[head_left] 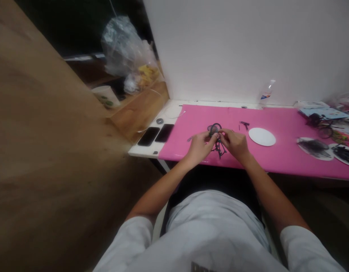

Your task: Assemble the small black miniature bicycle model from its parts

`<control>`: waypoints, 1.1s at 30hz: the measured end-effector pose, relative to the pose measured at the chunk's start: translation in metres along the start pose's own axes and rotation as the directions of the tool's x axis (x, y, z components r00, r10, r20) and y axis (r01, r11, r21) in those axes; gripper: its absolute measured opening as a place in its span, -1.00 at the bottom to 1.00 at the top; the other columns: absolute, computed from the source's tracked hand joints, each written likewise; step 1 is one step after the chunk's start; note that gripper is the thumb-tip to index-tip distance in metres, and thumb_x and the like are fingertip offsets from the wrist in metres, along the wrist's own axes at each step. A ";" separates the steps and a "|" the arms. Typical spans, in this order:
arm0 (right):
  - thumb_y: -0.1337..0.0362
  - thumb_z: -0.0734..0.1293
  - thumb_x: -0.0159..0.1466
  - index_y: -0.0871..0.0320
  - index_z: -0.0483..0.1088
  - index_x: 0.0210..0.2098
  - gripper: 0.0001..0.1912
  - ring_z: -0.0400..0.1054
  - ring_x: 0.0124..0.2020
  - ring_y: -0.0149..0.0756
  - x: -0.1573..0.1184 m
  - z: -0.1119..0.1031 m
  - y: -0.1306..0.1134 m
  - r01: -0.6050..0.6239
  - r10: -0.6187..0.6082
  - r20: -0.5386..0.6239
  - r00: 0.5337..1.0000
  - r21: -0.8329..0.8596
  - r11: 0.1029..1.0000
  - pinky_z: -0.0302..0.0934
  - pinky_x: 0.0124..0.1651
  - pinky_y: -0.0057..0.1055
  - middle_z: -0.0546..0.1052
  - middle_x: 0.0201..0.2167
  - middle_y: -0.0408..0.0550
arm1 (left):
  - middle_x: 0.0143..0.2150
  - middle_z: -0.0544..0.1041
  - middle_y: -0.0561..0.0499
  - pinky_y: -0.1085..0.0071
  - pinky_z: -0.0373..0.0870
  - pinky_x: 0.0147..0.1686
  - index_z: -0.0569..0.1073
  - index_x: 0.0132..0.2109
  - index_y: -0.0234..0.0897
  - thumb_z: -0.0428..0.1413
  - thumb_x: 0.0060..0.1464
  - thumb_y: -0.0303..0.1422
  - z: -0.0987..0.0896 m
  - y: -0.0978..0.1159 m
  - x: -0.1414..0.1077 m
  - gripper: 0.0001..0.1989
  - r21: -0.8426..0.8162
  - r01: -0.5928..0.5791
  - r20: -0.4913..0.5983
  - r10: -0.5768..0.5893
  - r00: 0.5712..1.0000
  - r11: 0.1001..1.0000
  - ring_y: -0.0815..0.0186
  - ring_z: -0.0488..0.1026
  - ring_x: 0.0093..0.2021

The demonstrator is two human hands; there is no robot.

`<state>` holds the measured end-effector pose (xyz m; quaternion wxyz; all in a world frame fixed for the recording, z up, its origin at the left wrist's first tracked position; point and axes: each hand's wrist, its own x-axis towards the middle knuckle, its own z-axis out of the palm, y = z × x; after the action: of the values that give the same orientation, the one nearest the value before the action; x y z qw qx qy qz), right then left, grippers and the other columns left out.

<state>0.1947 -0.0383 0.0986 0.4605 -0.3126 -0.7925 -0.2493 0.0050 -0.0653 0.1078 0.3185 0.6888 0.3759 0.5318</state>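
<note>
My left hand (200, 146) and my right hand (235, 142) meet over the pink table cover, fingers pinched together. Between them is a small dark model bicycle; its spoked wheel (215, 128) stands up above my fingertips. Its thin black frame (220, 149) shows below, between my hands. My left thumb and fingers grip near the wheel, and my right fingertips press at the same spot from the other side. The exact point they pinch is too small to make out.
A white plate (262, 136) and small black parts (244, 124) lie right of my hands. Farther right are plates of black pieces (315, 147) and another model bicycle (325, 130). Two phones (148, 136) lie left. A clear bottle (267, 90) stands by the wall.
</note>
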 end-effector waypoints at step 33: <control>0.19 0.23 0.58 0.23 0.58 -0.06 -0.68 0.40 -0.54 -0.36 -0.017 0.020 -0.011 -0.133 0.139 0.076 0.987 -0.085 0.988 0.10 -0.38 -0.37 0.57 -0.54 -0.08 | -0.32 0.66 -0.05 0.44 0.40 -0.30 0.64 -0.14 -0.30 0.10 0.36 -0.28 0.000 -0.008 0.000 -0.75 0.288 -0.016 -0.043 0.029 0.999 0.957 0.28 0.58 -0.36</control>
<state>0.1813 -0.0368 0.0729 0.4310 -0.3938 -0.7769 -0.2356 0.0039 -0.0611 0.1011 0.2001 0.7195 0.4486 0.4909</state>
